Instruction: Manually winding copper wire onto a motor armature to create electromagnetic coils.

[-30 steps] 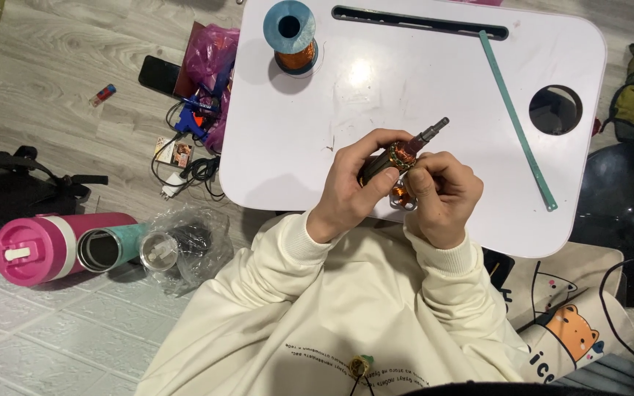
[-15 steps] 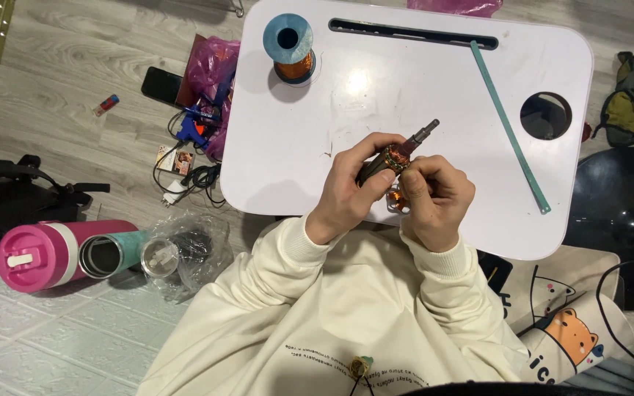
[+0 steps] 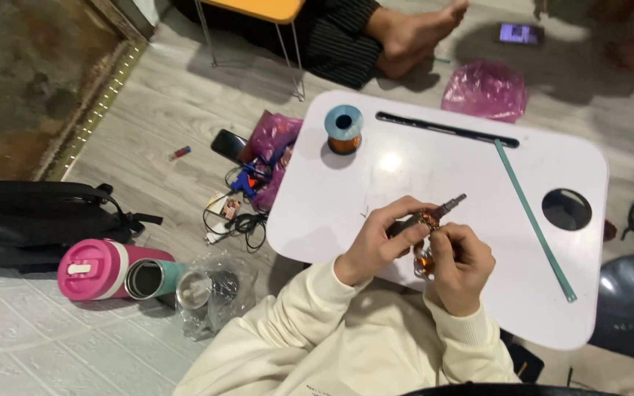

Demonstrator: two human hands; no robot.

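- Sitting over the near edge of the white rounded lap table [image 3: 376, 213], a small dark motor part wound with copper-coloured wire [image 3: 427, 220] is held between both hands, its grey metal shaft pointing up and to the right.
- The left hand [image 3: 379, 246] is curled around the dark lower end of the part, fingers clenched on it.
- The right hand [image 3: 460, 268] pinches the copper winding from the near side, fingertips closed on the part; a glint of orange wire shows just under its fingers.
- Both wrists come out of cream sweatshirt sleeves [image 3: 310, 323].
- On the far left corner of the table stands a blue-topped spool of copper wire [image 3: 344, 128], well apart from the hands.
- A long teal strip [image 3: 533, 220] lies slanted across the table's right half, beside a round cup hole [image 3: 566, 209].
- On the wood-look floor to the left lie a pink insulated bottle [image 3: 100, 269], a black bag [image 3: 34, 220] and a tangle of cables [image 3: 240, 213].
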